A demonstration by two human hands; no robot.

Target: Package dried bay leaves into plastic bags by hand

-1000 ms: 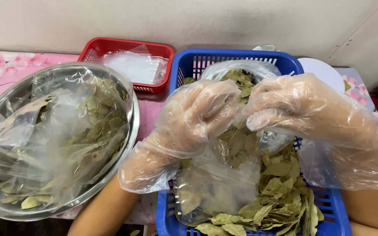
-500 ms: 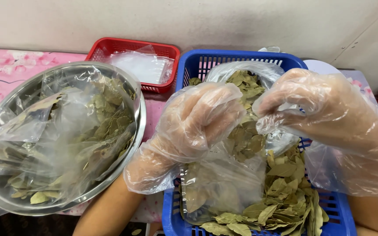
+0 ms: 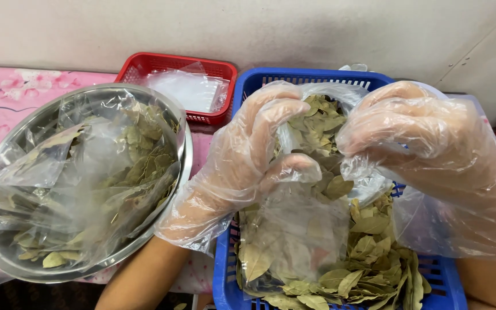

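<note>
Both my hands wear loose clear plastic gloves. My left hand (image 3: 248,155) and my right hand (image 3: 426,143) pinch the top of a small clear plastic bag (image 3: 299,241) filled with dried green-brown leaves. The bag hangs over a blue plastic basket (image 3: 228,287) that holds a loose heap of the same dried leaves (image 3: 374,264). My left thumb and fingers grip the bag's left edge; my right fingers grip its right edge.
A steel bowl (image 3: 182,166) at the left holds several filled clear bags of leaves (image 3: 87,183). A red basket (image 3: 167,63) with empty clear bags (image 3: 188,89) stands at the back. A pink flowered cloth (image 3: 7,95) covers the table; a pale wall runs behind.
My view has shifted slightly. My hands have spread a little apart at the bag's top, and the bag stays held over the blue basket.
</note>
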